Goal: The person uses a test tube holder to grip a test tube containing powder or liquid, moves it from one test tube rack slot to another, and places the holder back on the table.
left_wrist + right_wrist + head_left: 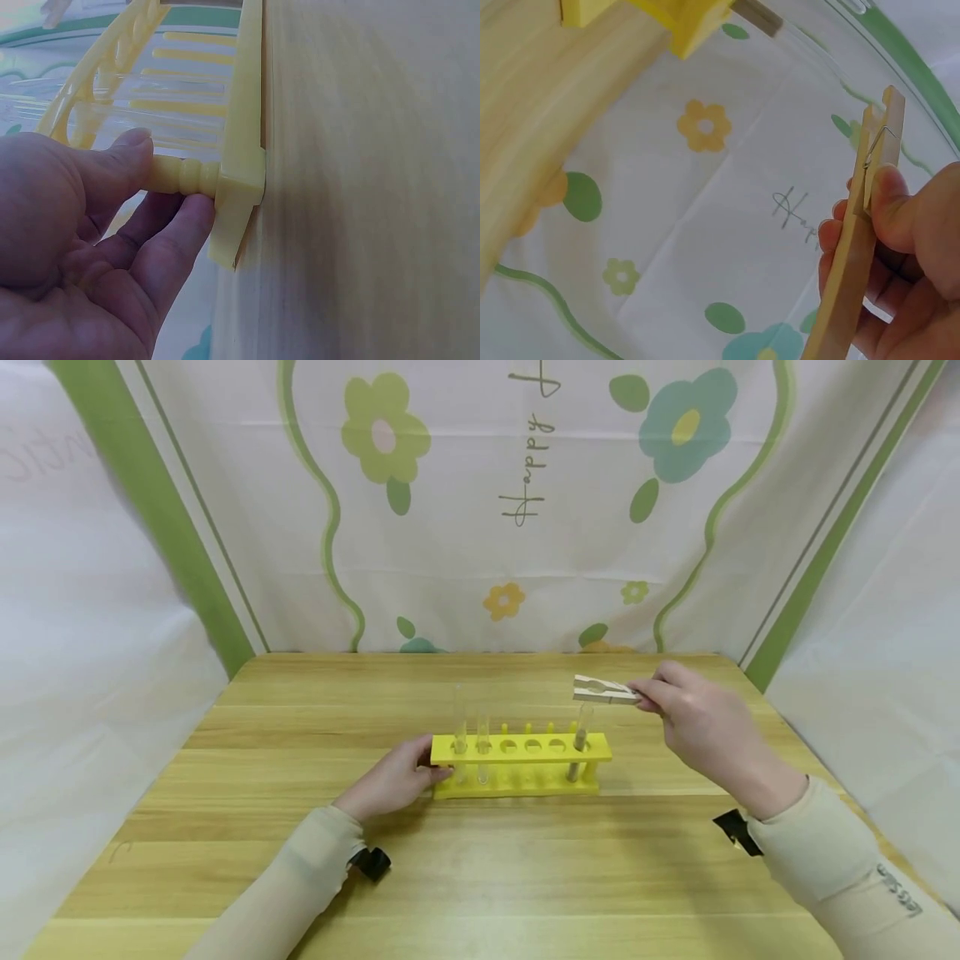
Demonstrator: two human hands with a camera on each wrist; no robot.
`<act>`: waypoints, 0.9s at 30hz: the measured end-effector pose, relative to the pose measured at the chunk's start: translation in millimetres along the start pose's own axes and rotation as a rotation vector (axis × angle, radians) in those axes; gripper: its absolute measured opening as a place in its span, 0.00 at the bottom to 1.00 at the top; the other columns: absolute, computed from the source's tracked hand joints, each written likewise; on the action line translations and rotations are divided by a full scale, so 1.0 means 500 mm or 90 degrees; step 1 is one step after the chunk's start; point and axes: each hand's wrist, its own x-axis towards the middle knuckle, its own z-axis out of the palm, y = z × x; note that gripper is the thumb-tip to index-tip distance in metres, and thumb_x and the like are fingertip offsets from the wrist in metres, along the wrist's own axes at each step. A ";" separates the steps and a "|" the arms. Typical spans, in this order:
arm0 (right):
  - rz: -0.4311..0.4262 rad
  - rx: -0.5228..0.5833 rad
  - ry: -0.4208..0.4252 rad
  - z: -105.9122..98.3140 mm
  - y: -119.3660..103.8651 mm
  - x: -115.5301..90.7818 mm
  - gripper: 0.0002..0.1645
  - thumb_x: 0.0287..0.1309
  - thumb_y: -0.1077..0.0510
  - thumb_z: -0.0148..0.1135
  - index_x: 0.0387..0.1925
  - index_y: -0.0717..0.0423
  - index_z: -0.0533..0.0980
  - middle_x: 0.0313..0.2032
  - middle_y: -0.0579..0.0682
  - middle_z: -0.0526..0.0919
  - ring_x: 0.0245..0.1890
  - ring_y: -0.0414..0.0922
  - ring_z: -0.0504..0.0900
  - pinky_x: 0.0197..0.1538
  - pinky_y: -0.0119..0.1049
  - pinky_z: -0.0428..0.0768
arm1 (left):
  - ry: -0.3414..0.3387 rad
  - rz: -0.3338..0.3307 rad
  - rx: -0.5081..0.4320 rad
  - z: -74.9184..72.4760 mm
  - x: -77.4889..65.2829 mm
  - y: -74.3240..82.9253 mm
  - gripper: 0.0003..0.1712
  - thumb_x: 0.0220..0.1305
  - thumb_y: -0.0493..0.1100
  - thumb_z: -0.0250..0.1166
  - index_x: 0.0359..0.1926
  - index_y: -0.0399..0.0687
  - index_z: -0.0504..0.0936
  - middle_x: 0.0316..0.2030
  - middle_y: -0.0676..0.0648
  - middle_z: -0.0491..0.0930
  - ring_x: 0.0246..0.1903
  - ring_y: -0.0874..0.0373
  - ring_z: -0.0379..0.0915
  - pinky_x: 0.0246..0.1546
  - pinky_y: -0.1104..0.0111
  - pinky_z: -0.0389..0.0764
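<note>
Fingers: we see the left hand (393,781) curled on a ridged yellow end post (171,175), while the right hand (697,718) pinches a pale wooden spring clamp (611,698).
Rack: yellow plastic test-tube rack (520,746), mid-table on the wood-grain table (450,877); we judge it light and stiff, best steadied by a post.
Tubes: two clear, glass-like test tubes (461,727) in its left holes, one dark-filled test tube (580,742) at its right; we expect them slick and fragile, best held gently near the mouth.
Clamp: tip leftward, by the dark-filled tube's mouth; we cannot tell whether they touch. Likely light and springy, best held behind the spring.
Cloth: white flower-printed cloth (450,543), far behind the table.
Wrist views: left shows us the thumb on the post, partly hidden from the head; right bares the clamp's wire spring (878,139).
</note>
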 end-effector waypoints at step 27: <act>0.128 -0.063 0.053 -0.117 0.062 0.008 0.13 0.51 0.69 0.70 0.41 0.65 0.84 0.27 0.52 0.79 0.21 0.43 0.69 0.25 0.34 0.65 | -0.006 0.014 0.000 0.000 0.001 -0.008 0.12 0.71 0.41 0.62 0.53 0.53 0.78 0.46 0.52 0.81 0.43 0.58 0.75 0.45 0.60 0.76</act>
